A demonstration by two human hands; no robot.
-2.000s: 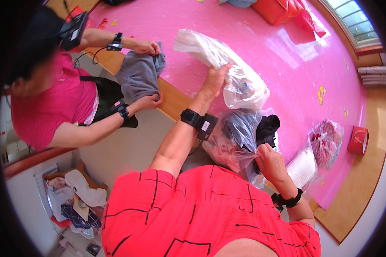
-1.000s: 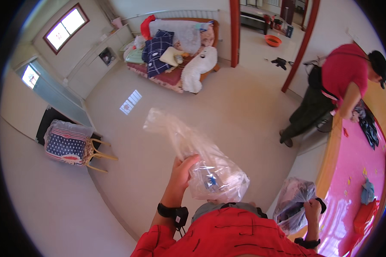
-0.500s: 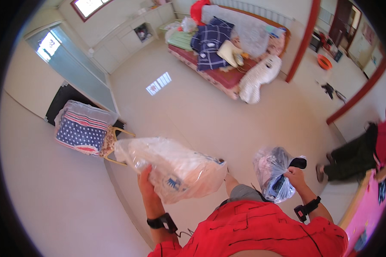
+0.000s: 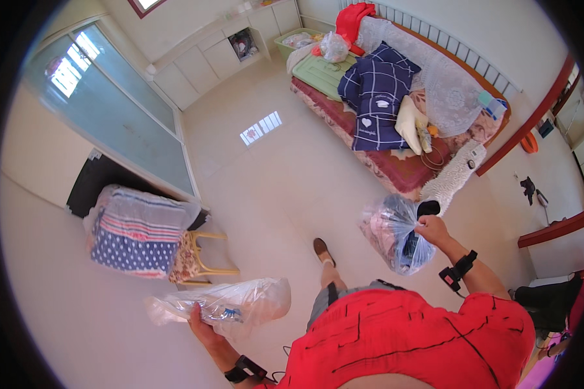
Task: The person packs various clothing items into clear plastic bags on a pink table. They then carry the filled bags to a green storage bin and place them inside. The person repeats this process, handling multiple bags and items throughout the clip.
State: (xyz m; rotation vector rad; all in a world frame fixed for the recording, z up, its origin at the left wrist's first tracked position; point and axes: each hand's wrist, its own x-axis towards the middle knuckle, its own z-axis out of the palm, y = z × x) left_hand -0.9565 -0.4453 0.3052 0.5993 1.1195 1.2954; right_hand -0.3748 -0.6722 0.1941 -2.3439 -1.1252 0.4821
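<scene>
My left hand [image 4: 202,323] grips a large clear plastic bag [image 4: 253,301] with pale contents and a small blue print on it. The thumb shows against the bag; the other fingers are behind the film. In my right hand [image 4: 433,230] the gathered neck of a second clear plastic bag [image 4: 396,243] is pinched. Pink and dark blue soft items, like clothes, fill that bag, and a black piece [image 4: 428,208] sticks up by its neck. Both bags hang off the floor, apart from each other.
At the left stands a chair [image 4: 204,259] with a wrapped, dotted and striped bundle [image 4: 136,227]. A sofa bed [image 4: 396,172] holds dark blue checked bedding [image 4: 379,97] and a green lid [image 4: 321,72]. Another person [image 4: 551,305] is at the right edge. Red-framed openings lie beyond.
I have stepped forward and turned, so the sofa bed looks nearer. The left bag has swung lower and left; the right bag is higher. The other person has slipped toward the right edge.
</scene>
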